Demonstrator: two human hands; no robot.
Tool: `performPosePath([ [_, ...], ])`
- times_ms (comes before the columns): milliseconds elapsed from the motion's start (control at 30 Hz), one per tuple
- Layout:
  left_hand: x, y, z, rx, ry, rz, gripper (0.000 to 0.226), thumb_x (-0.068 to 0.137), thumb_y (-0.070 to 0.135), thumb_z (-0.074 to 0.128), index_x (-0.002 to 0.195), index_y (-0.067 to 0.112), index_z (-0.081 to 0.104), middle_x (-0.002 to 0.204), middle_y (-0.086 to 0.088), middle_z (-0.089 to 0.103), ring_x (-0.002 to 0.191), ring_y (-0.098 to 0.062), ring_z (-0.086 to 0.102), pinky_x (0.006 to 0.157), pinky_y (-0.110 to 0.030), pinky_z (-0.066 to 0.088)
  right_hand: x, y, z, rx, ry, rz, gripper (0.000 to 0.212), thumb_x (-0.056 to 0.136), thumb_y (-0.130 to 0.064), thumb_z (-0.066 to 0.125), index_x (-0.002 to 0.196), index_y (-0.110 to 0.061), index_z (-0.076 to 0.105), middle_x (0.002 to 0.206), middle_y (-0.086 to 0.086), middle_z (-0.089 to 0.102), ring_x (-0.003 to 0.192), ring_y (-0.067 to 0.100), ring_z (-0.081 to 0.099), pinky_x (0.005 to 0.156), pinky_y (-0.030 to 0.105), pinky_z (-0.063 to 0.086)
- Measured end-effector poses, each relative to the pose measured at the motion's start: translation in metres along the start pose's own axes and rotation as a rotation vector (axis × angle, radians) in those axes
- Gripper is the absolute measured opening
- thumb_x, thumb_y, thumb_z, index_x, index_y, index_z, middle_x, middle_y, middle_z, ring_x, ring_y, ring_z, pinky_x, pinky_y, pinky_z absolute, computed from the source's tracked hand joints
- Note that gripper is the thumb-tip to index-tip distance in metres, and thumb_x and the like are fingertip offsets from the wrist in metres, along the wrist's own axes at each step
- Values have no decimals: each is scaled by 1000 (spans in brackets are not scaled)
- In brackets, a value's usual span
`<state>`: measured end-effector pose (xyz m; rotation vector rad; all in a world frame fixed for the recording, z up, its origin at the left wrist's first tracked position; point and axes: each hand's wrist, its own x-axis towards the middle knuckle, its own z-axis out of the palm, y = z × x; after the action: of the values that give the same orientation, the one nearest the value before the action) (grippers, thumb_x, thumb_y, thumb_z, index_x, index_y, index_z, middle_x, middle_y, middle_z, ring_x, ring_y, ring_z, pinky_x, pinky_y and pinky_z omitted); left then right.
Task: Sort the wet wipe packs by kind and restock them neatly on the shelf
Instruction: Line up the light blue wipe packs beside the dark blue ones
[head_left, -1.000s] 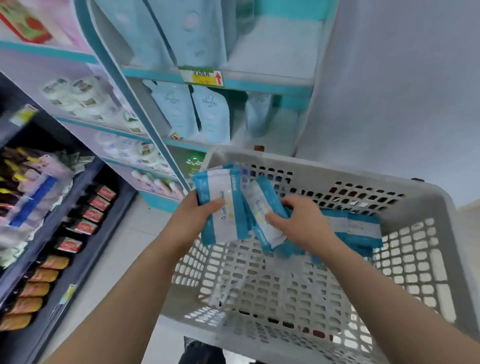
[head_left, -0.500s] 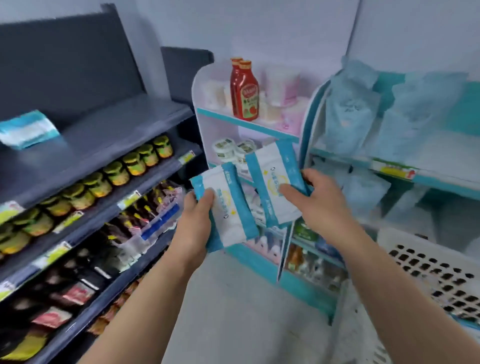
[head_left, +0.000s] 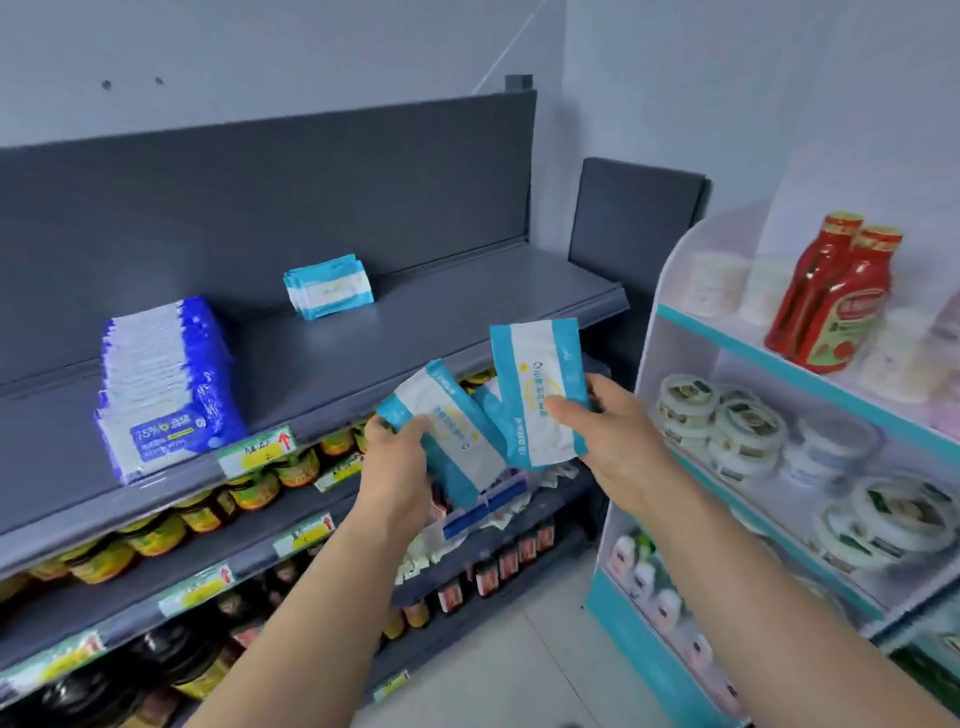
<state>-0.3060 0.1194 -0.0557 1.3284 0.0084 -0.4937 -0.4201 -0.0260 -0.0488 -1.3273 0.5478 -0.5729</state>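
Note:
My left hand grips a light-blue and white wet wipe pack, tilted. My right hand pinches another light-blue pack, held upright beside it; a further pack shows between them. Both are held in front of the grey top shelf. On that shelf a small stack of the same light-blue packs lies near the back. A row of dark-blue and white wipe packs stands at the shelf's left front.
Below the grey shelf run rows of jars and dark bottles with price tags. To the right stands a white and teal rack with red ketchup bottles and round tins. Pale floor lies between.
My view has swung left from the white basket to the grey shelf. Both hands lifted the light-blue packs out of the basket and carried them up toward the top shelf.

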Motion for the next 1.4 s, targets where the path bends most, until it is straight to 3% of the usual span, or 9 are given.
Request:
performPosePath([
  [167,90,24,1,-178,93,11,35,95,4,54,128,-2,43,122,-17,60,101,-29,64,61,-33,56,105,-8,24,97,-65,40,20,89,-2,62,105,-13,63,106,8,71,96,24,68,79,39,55],
  [267,139,39,7,-246,132,64,35,93,-1,53,127,-3,46,123,-22,59,104,-34,64,64,-39,59,164,-13,41,167,-128,67,21,90,0,59,108,-10,61,105,8,70,93,24,68,76,38,55],
  [433,200,57,21,-458,120,74,44,91,-8,49,134,1,42,127,-23,56,107,-35,63,83,-48,56,243,1,82,149,-269,169,27,91,4,55,115,-8,56,112,13,67,95,28,66,74,41,54],
  [567,239,66,18,-442,106,98,33,98,9,51,130,3,49,124,-18,62,107,-30,64,89,-44,54,296,15,114,137,-325,244,27,92,0,55,118,-9,53,115,12,65,99,28,66,72,40,54],
  [667,270,73,2,-341,96,108,28,99,21,52,123,7,54,118,-13,67,107,-30,66,90,-44,55,328,19,134,89,-371,238,27,94,-3,55,119,-10,53,115,9,65,102,27,65,74,39,55],
  [833,317,86,-34,204,116,134,22,86,9,68,106,17,61,109,-5,71,96,-19,68,81,-32,55,373,25,168,-26,-378,164,29,92,-3,57,119,-13,55,115,6,67,102,23,67,84,41,56],
  [967,350,100,-53,277,147,137,25,83,7,72,104,16,61,100,-1,72,91,-16,70,77,-30,58,397,26,194,-130,-431,122,28,91,-4,59,116,-17,58,112,2,68,100,19,68,82,37,57],
  [1167,391,99,-76,531,296,172,24,78,11,77,95,22,65,93,6,71,87,-15,67,74,-25,52,430,30,205,-158,-349,116,27,90,-2,59,111,-19,59,108,-2,69,95,13,68,71,26,54],
  [1400,401,96,-66,726,504,291,42,70,25,84,96,22,50,91,11,59,79,-4,56,60,-19,40,455,38,205,-168,-439,180,24,89,-2,63,107,-18,61,108,1,70,98,19,68,82,36,56],
])
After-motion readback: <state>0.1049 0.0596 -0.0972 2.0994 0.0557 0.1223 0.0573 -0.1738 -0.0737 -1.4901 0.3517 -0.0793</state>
